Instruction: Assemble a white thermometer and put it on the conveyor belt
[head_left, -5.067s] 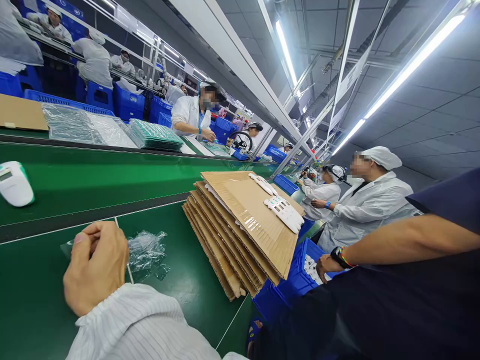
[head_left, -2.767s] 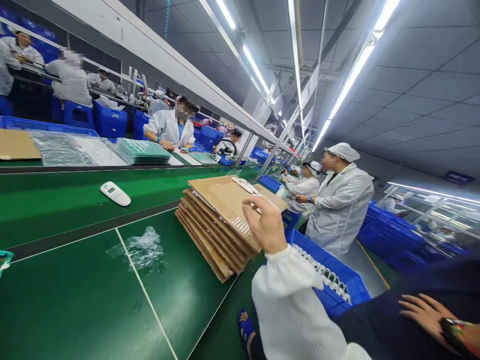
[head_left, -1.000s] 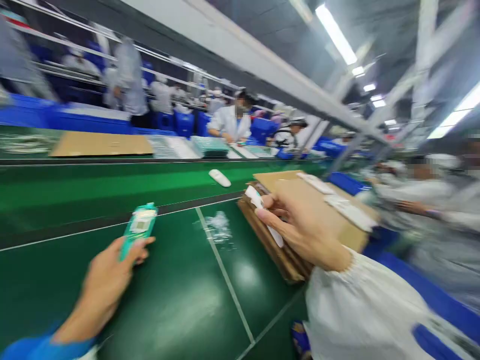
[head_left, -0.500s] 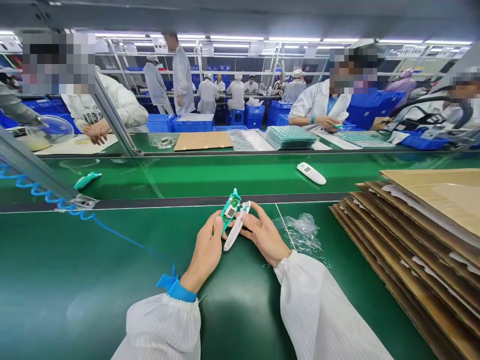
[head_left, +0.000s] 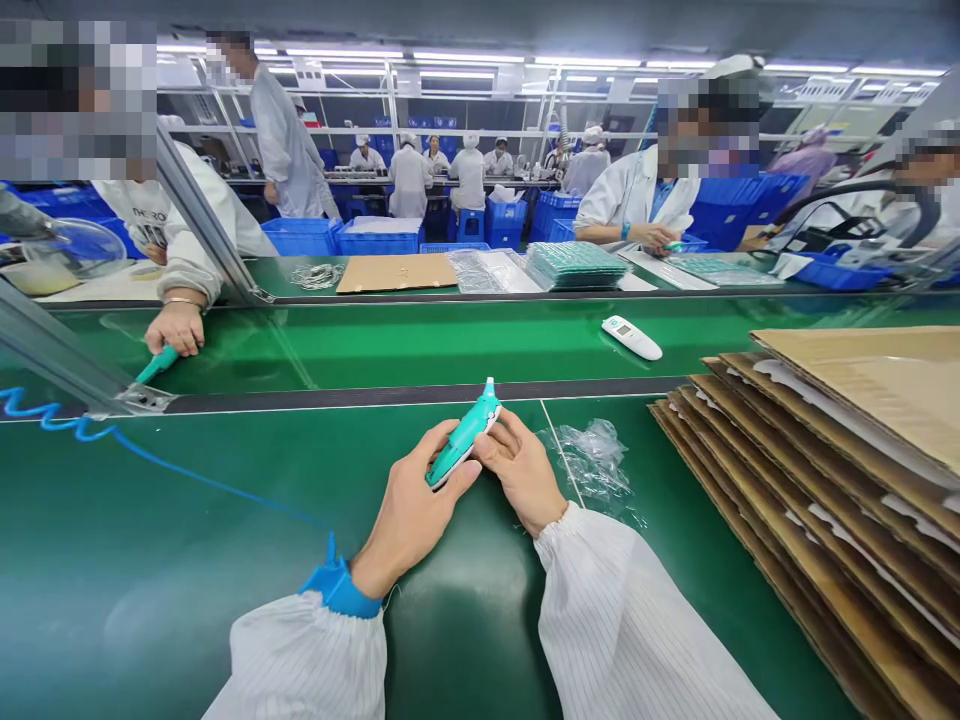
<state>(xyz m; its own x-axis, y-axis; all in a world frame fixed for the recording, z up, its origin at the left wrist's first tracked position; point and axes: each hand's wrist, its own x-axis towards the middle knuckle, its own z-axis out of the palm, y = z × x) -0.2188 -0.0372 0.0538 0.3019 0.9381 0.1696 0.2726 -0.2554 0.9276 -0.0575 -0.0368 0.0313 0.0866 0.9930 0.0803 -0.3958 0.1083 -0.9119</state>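
Observation:
Between my two hands is an ear thermometer (head_left: 463,440), its teal shell toward me and a white cover along its lower right edge. Its narrow tip points up and away. My left hand (head_left: 416,490) is closed round the lower left side, thumb along the bottom. My right hand (head_left: 523,465) pinches the right side near the upper end. The circuit board is hidden. A blue wrist strap (head_left: 341,585) with a cord is on my left wrist. Beyond, a white thermometer (head_left: 632,338) lies on the green belt (head_left: 420,345).
Crumpled clear plastic bags (head_left: 596,460) lie right of my right hand, beside a stack of cardboard sheets (head_left: 817,470). At the left, a co-worker's hand (head_left: 176,328) holds a teal thermometer part (head_left: 157,365) near a metal post (head_left: 206,220). Teal trays (head_left: 576,265) are stacked across the belt.
The teal half with the circuit board and the white cover, apart before, are now together and turned teal side toward me. A co-worker's hand has reached onto the teal part at left.

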